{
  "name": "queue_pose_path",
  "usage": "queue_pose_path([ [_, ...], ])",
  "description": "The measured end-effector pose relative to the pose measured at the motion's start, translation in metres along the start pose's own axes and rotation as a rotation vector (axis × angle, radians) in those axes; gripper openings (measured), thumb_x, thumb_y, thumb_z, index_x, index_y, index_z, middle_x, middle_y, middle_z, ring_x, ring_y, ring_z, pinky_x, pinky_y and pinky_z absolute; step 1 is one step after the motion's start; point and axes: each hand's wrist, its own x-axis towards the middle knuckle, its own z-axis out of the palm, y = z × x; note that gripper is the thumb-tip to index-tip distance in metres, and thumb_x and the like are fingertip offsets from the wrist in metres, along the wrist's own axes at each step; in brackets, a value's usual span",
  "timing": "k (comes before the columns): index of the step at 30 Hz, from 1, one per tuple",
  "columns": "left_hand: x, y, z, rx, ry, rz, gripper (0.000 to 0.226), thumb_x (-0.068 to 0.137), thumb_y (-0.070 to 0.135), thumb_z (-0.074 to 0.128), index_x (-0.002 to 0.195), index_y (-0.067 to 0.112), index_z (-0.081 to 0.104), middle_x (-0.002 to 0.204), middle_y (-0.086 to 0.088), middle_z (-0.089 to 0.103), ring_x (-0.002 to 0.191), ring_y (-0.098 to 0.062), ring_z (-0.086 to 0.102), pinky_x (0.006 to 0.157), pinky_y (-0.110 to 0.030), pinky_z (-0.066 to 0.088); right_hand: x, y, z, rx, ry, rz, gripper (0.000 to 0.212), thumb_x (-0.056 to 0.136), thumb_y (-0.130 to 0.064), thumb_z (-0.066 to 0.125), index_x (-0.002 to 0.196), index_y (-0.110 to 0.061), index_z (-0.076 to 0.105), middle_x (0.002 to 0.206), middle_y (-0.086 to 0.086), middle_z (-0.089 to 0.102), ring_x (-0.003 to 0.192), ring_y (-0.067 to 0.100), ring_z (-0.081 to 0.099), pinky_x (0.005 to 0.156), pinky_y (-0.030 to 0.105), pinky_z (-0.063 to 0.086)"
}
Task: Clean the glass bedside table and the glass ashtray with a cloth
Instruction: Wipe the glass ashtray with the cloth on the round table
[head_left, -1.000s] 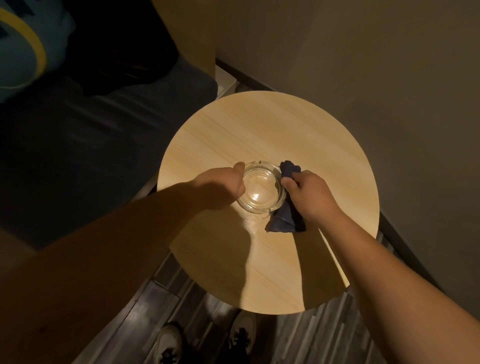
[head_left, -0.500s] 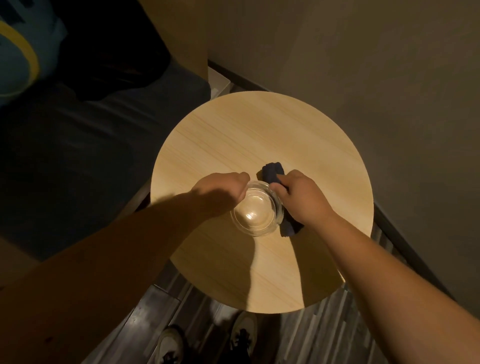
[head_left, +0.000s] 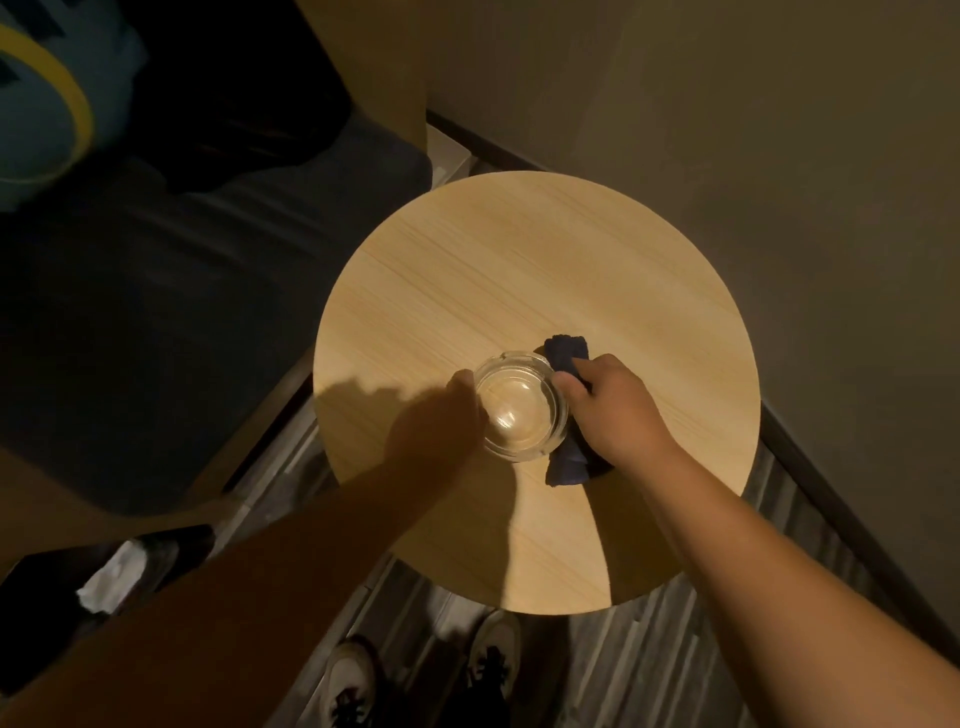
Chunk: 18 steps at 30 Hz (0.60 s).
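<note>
While both forearms reach in from the near edge of the picture, the left hand lies in shadow against the left wall of the glass ashtray, fingers curled against the rim so far as the dim light shows, steadying it. On the opposite side the right hand grips a folded dark blue cloth, thumb pressed near the ashtray's right rim. That cloth's long axis runs near to far along the ashtray's right side, one end poking out beyond the knuckles, the other trailing toward the wrist onto the table. So the ashtray sits just left of the cloth-holding hand, touching or very nearly touching the fabric, a little toward the near-left of the round top's centre. My judgement: the wiping hand is the nearer one to act, and needs only to roll the cloth leftward over the rim into the bowl while the other hand braces. Farther off, the tabletop shows a pale wood-grain look
</note>
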Motion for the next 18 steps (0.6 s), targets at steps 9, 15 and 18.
queue_pose_path([
  [9, 0.032, -0.01, -0.033, 0.485, 0.086, 0.715, 0.016, 0.085, 0.022, 0.069, 0.087, 0.008, 0.064, 0.057, -0.002, 0.063, 0.044, -0.014, 0.059, 0.045, -0.022, 0.048, 0.02, -0.01, -0.019, -0.162, -0.238, -0.178, 0.026, 0.098, -0.032, 0.046, 0.1, -0.016, 0.067, 0.096, 0.007, 0.05, 0.083, 0.021, 0.051, 0.067, 0.029, 0.032],
  [15, 0.012, -0.007, -0.017, 0.355, 0.12, 0.35, 0.04, 0.103, 0.036, 0.027, 0.115, 0.01, 0.055, 0.092, -0.005, 0.068, 0.068, -0.019, 0.066, 0.061, -0.032, 0.057, 0.004, -0.003, 0.001, -0.181, 0.019, -0.05, 0.031, 0.098, -0.035, 0.043, 0.09, -0.014, 0.063, 0.087, 0.005, 0.048, 0.072, 0.021, 0.048, 0.058, 0.03, 0.03],
  [18, -0.018, 0.001, -0.002, -0.097, 0.097, -0.005, 0.036, 0.099, 0.041, 0.033, 0.114, 0.013, 0.05, 0.085, -0.001, 0.065, 0.067, -0.015, 0.062, 0.063, -0.031, 0.053, -0.004, -0.002, 0.012, -0.126, 0.116, 0.035, 0.033, 0.098, -0.035, 0.041, 0.09, -0.011, 0.063, 0.083, 0.004, 0.046, 0.067, 0.018, 0.042, 0.054, 0.03, 0.026],
])
